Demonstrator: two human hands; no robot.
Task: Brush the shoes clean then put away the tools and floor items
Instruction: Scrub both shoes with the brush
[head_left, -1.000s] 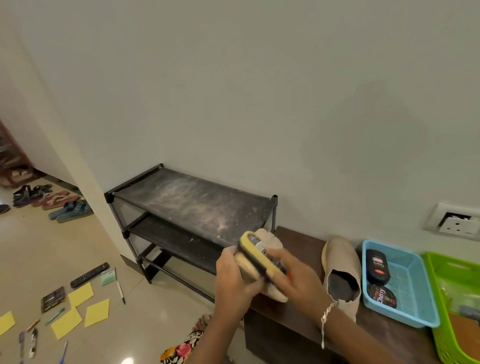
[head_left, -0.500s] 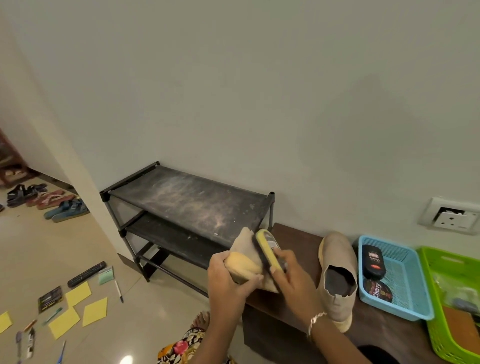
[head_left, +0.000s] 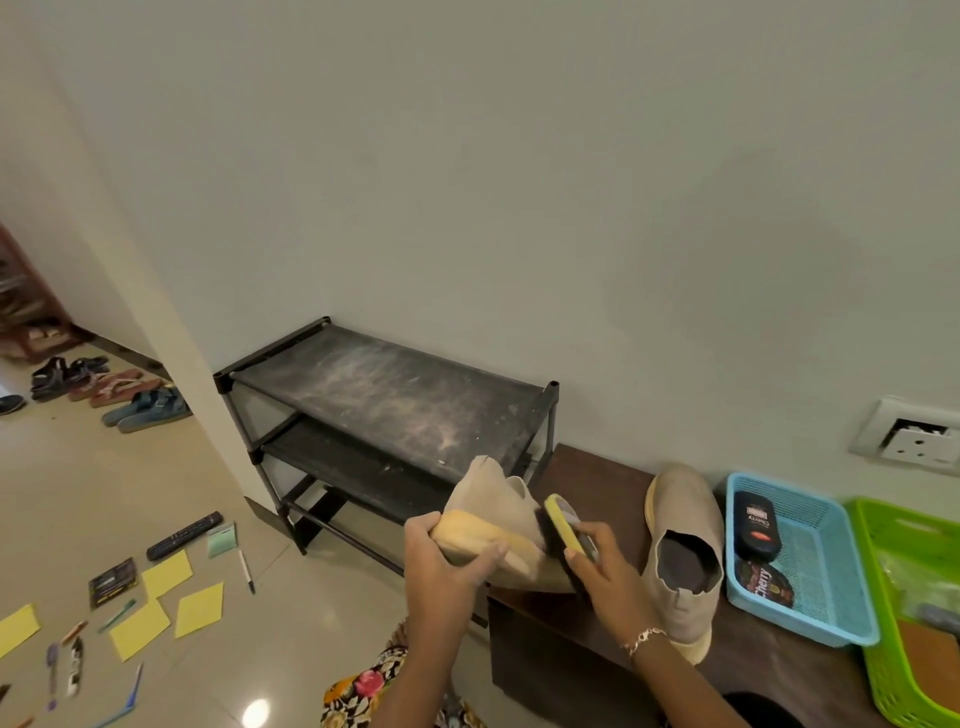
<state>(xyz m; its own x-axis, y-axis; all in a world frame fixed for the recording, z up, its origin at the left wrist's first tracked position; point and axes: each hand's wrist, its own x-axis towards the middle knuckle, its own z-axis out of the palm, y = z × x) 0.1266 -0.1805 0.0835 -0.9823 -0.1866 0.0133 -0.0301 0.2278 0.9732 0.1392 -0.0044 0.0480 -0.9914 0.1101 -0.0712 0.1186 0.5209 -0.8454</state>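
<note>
My left hand (head_left: 441, 564) grips a beige suede shoe (head_left: 491, 512) by its yellow sole, tilted above the edge of the brown bench (head_left: 587, 480). My right hand (head_left: 602, 569) holds a yellow-backed shoe brush (head_left: 563, 522) with its dark bristles pressed against the shoe's side. The second beige shoe (head_left: 685, 525) stands upright on the bench just right of my hands. On the floor at the left lie yellow sticky notes (head_left: 166, 574), a remote (head_left: 184, 535), pens (head_left: 245, 570) and a dark card (head_left: 113, 582).
A dusty black two-tier shoe rack (head_left: 384, 395) stands against the wall left of the bench. A blue basket (head_left: 831, 613) holds a polish bottle (head_left: 757, 525) and tin. A green basket (head_left: 893, 670) sits at the far right. Sandals (head_left: 148, 408) line the far-left floor.
The shoe has turned in my left hand so its yellow sole faces me. The brush has moved from on top of the shoe down to its right side.
</note>
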